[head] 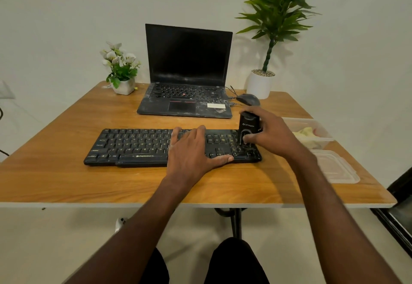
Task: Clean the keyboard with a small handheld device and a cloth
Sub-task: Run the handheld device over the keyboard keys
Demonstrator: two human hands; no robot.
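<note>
On a wooden table [66,185] against a pale wall sit one keyboard [138,146], one laptop [187,78], one mouse [248,99], two potted plants and two plastic containers. Left hand [191,150] lies flat on the keys; right hand [272,134] grips the black handheld device [248,125] upright on the keyboard's right end.

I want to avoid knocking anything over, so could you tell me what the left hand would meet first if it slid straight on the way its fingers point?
Probably the laptop: the left hand lies flat on the keyboard, fingers pointing at it.
</note>
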